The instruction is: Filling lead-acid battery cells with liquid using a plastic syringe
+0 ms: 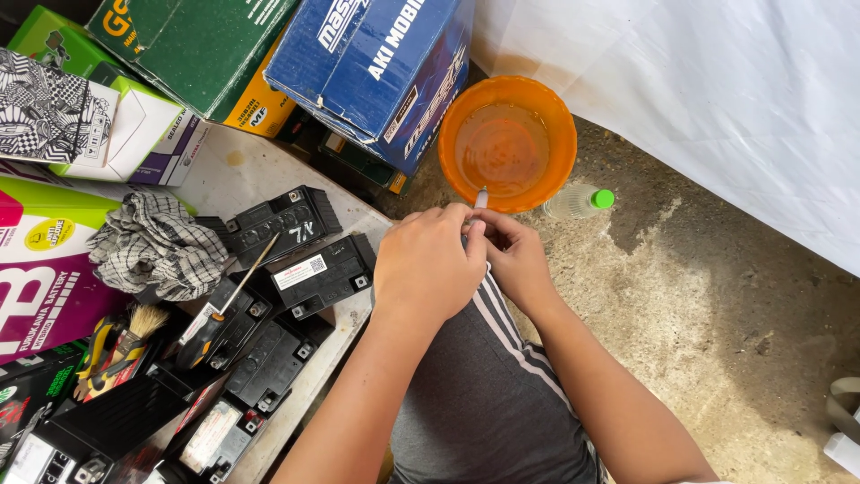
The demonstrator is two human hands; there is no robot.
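Here, the left hand (428, 262) and right hand (513, 255) pinch a small white tube (481, 198) above an orange basin (508, 143); a slip could drop it into the liquid.

Both hands, left (428, 262) and right (512, 260), pinched a small white tube (481, 198) just near of the orange bowl (556, 116).
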